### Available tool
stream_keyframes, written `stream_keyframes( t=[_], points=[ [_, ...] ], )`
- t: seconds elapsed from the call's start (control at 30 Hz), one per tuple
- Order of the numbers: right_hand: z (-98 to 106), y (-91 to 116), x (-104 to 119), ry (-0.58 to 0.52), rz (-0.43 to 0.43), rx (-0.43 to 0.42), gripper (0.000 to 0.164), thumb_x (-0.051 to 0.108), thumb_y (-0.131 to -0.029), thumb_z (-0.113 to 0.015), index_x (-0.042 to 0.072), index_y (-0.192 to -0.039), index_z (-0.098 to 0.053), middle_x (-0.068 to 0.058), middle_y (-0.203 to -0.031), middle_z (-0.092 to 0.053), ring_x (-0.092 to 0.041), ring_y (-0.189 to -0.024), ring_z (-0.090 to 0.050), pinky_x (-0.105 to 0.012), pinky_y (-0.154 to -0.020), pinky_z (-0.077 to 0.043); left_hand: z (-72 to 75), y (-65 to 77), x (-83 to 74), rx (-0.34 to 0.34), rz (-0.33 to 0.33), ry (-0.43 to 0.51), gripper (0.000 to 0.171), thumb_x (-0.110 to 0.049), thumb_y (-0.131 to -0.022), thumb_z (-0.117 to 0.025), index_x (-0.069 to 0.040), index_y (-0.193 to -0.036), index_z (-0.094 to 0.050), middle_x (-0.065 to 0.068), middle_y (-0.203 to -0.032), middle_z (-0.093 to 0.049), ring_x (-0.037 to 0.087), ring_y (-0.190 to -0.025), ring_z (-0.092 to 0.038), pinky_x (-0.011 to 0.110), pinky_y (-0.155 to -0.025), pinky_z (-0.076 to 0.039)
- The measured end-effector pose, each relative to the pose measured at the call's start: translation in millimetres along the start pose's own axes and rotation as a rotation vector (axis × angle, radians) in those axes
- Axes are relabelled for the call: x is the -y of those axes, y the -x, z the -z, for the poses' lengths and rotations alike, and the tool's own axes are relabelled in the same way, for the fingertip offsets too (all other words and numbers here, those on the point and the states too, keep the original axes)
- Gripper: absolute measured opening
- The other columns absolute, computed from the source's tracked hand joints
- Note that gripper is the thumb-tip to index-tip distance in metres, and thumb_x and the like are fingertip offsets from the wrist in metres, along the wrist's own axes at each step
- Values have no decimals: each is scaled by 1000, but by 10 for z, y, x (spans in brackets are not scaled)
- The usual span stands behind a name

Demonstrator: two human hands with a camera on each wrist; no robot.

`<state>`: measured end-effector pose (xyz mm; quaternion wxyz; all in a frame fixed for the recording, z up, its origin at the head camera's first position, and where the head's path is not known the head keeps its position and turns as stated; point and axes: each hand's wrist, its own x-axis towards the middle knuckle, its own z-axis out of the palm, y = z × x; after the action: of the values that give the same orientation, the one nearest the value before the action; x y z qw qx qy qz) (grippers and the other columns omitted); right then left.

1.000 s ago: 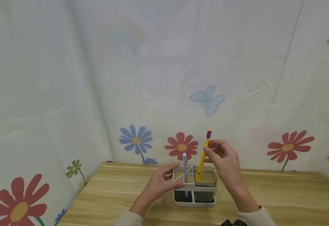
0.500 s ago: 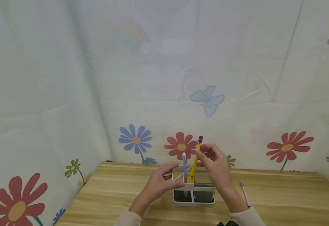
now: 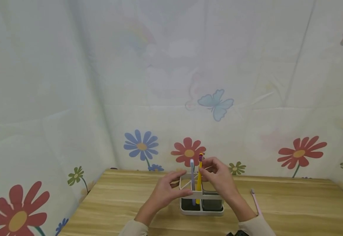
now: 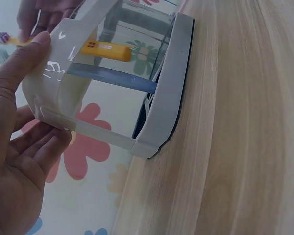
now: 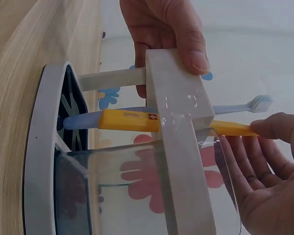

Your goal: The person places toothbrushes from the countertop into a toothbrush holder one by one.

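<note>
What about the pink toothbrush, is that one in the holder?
No, the head view shows the pink toothbrush lying on the table, apart from the holder.

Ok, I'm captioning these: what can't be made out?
Head: handle end of the pink toothbrush, behind the right sleeve.
Left wrist: part of right hand, cut by top edge.
Right wrist: print on yellow toothbrush, too small.
Right wrist: part of clear cup, cut by bottom edge.
</note>
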<state>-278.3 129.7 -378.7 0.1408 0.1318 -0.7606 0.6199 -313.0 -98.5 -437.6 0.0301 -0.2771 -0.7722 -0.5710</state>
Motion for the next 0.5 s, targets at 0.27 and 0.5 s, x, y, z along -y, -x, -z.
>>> stream_keyframes(
  t=[0.27,0.5],
  points=[
    [33,1,-44,33,15,96,24,3,-98,-76,-2,-119,-66,-11,-105,-68,-27,-92,-67,-34,-78,-66,-7,-6,-8,-6,4,10,66,-28,-87,-92,-12,-145,-65,11,-139,-61,43,-132,-59,43,-106,-55],
    [47,-2,-83,56,20,127,19,8,-101,-73,-1,-117,-66,-11,-103,-68,-26,-91,-69,-35,-81,-66,-6,-6,-7,-1,8,3,65,-27,-87,-91,-14,-145,-66,11,-138,-61,42,-133,-59,43,-105,-55]
  ],
)
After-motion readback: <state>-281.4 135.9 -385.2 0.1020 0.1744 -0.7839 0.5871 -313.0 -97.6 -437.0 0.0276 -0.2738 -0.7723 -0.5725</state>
